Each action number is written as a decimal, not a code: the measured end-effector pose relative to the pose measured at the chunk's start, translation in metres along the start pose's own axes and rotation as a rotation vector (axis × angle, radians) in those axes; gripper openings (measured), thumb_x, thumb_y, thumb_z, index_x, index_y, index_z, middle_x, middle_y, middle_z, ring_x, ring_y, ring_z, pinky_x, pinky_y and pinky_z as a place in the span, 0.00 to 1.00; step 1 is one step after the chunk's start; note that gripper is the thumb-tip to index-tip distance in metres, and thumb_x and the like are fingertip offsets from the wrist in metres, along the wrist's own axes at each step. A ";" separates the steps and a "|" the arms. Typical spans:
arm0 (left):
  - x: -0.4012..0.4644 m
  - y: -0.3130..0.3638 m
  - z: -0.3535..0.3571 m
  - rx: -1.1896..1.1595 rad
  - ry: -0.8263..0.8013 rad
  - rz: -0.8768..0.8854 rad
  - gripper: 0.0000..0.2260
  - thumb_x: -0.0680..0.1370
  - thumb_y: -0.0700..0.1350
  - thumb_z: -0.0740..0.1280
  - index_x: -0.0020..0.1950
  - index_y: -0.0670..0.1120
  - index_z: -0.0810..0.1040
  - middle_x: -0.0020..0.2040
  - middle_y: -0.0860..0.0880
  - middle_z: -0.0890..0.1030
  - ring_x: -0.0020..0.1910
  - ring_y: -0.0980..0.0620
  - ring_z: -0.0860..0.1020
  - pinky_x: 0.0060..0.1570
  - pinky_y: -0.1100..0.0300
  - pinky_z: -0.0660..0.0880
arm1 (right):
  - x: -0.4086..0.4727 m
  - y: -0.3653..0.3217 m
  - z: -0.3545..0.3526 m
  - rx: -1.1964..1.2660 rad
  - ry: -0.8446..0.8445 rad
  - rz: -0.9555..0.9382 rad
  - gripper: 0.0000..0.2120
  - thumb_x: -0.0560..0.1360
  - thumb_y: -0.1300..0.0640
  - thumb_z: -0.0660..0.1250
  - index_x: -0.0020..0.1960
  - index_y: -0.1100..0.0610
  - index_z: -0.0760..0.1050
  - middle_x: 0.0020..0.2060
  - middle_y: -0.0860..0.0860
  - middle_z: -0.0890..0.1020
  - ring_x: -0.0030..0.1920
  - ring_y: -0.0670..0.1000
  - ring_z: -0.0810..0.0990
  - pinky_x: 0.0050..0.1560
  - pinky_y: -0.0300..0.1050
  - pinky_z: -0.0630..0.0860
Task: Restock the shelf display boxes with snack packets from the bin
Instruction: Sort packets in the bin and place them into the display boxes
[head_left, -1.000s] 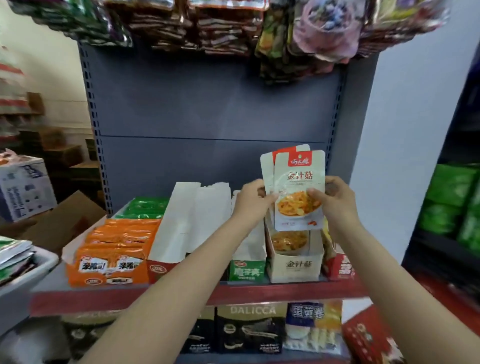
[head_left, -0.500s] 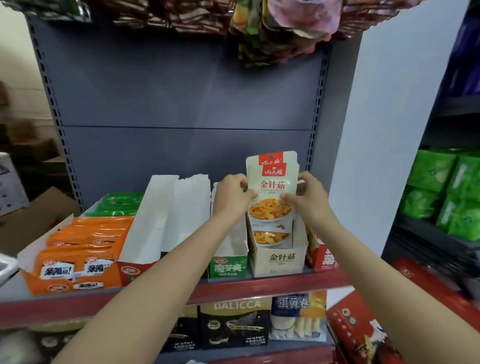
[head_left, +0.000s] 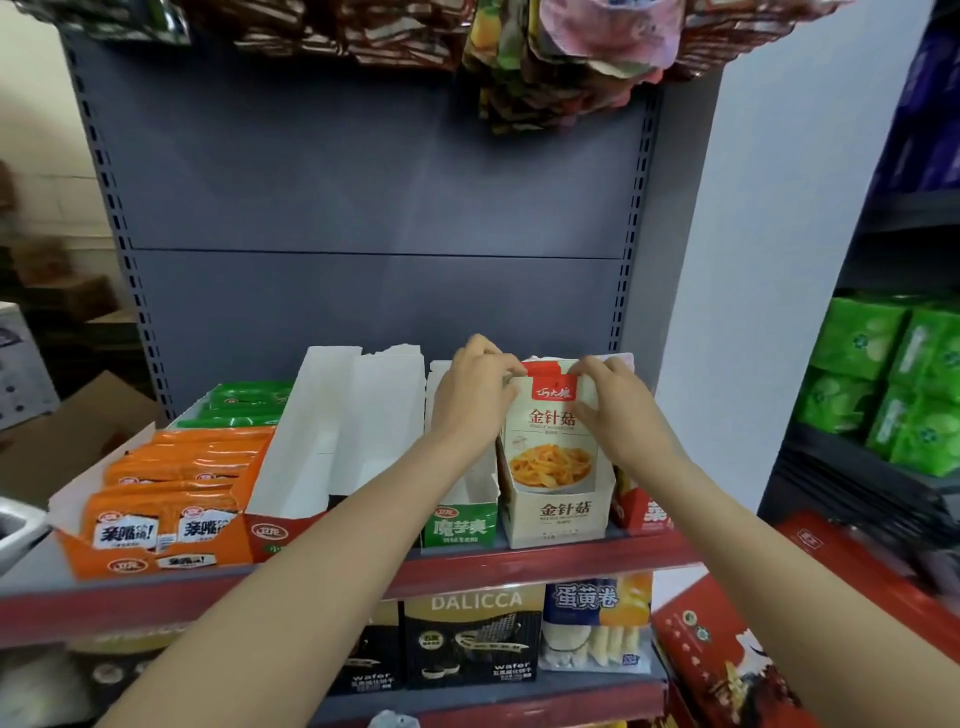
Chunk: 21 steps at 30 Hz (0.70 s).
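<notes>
Standing upright in beige display box (head_left: 563, 514): enoki mushroom packet (head_left: 550, 431). Left hand (head_left: 470, 395) and right hand (head_left: 615, 405) pinch its top corners.

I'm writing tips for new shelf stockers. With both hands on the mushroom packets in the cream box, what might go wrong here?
Both hands, left hand and right hand, pinch only the top edge of the packets, so pressing down may crumple them. The cream display box stands near the shelf's red front edge; a push might slide it forward.
</notes>
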<state>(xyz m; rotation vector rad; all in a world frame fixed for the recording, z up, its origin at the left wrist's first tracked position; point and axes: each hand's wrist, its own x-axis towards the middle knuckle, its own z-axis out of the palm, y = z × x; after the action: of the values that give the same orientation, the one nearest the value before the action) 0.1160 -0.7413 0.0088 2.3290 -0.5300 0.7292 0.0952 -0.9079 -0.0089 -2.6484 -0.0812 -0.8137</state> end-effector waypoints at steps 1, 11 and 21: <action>-0.001 0.002 0.001 0.056 -0.002 0.016 0.12 0.78 0.45 0.65 0.62 0.48 0.78 0.59 0.49 0.73 0.58 0.51 0.72 0.49 0.64 0.67 | 0.000 -0.001 -0.001 -0.023 0.002 0.011 0.15 0.75 0.49 0.66 0.58 0.42 0.65 0.56 0.47 0.72 0.51 0.56 0.78 0.48 0.56 0.79; -0.050 -0.023 -0.060 -0.040 0.101 0.020 0.11 0.78 0.40 0.62 0.58 0.50 0.76 0.55 0.53 0.76 0.53 0.54 0.73 0.54 0.56 0.72 | -0.012 -0.078 -0.002 0.250 0.030 -0.117 0.11 0.77 0.60 0.64 0.58 0.56 0.75 0.54 0.52 0.77 0.52 0.49 0.75 0.51 0.40 0.70; -0.163 -0.151 -0.222 -0.207 0.332 -0.456 0.03 0.75 0.45 0.68 0.45 0.53 0.78 0.39 0.49 0.82 0.41 0.51 0.80 0.43 0.58 0.76 | -0.048 -0.286 0.085 0.552 -0.302 -0.408 0.09 0.75 0.62 0.64 0.53 0.57 0.79 0.50 0.53 0.80 0.51 0.50 0.77 0.53 0.42 0.70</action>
<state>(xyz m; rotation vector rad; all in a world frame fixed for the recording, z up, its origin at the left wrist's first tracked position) -0.0089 -0.4541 -0.0168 1.9758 0.0723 0.7725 0.0551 -0.6084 -0.0068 -2.2176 -0.8209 -0.4085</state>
